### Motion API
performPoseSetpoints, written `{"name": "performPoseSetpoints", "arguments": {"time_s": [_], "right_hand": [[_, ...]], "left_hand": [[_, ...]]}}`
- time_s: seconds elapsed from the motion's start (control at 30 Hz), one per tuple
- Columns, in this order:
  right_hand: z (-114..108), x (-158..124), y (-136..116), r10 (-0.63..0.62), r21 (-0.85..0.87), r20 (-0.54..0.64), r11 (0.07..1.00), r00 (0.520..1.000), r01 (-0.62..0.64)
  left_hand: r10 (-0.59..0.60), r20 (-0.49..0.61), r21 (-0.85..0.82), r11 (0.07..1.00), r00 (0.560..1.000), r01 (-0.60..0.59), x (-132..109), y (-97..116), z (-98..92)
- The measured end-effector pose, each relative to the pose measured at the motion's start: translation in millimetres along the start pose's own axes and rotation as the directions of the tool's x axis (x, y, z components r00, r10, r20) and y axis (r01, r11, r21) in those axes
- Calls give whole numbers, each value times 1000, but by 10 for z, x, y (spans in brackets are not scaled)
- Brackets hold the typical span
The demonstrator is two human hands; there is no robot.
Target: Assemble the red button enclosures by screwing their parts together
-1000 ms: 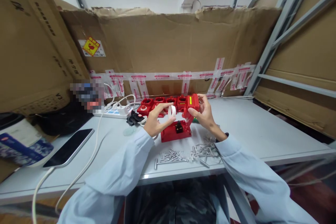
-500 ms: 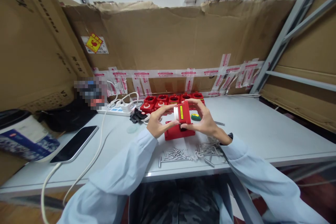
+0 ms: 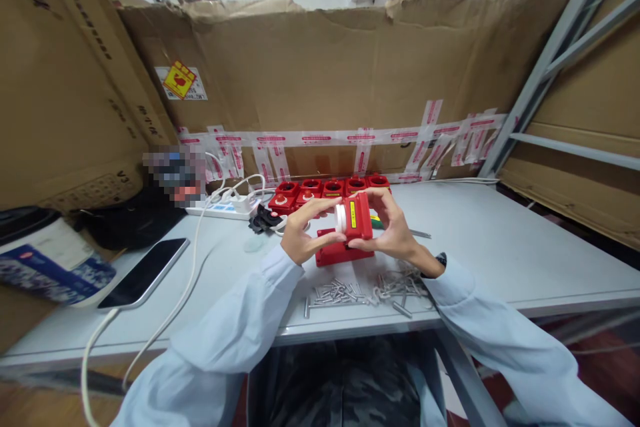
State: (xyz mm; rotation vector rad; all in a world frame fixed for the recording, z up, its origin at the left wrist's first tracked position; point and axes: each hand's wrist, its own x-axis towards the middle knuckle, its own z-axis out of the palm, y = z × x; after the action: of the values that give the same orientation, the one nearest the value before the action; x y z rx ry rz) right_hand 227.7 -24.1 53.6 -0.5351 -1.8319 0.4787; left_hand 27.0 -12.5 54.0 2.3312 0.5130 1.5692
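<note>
Above the table, my right hand [image 3: 393, 230] grips a red box-like housing [image 3: 361, 217] with a yellow label. The housing lies tilted on its side. My left hand [image 3: 301, 232] has its thumb and fingers pinched on the white round ring [image 3: 341, 219] at the housing's left end. Just below sits a red base piece [image 3: 345, 254], partly covered by the hands. Loose metal screws [image 3: 337, 292] lie in front, beside a T-handled tool [image 3: 307, 307]. A heap of small chains [image 3: 403, 283] rests near my right wrist. Behind the right hand shows part of a green-and-yellow screwdriver handle [image 3: 376, 221].
Several red housings [image 3: 333, 187] stand in a row at the back. A white power strip [image 3: 220, 209] with cables, a black object [image 3: 264, 219], a phone [image 3: 145, 273] and a large cup [image 3: 50, 260] occupy the left. Cardboard [image 3: 320, 73] walls the back.
The red housing has shifted slightly right and turned a little, and more of the white ring shows between it and my left fingers. Both hands keep their hold.
</note>
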Motion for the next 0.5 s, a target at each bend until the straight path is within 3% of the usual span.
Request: {"name": "performPoseSetpoints", "arguments": {"time_s": [0.5], "right_hand": [[14,-13,3,24,-6,-2,1000,1000,-24]], "left_hand": [[28,-8,27,999,1000,-28,-11,-7,1]]}}
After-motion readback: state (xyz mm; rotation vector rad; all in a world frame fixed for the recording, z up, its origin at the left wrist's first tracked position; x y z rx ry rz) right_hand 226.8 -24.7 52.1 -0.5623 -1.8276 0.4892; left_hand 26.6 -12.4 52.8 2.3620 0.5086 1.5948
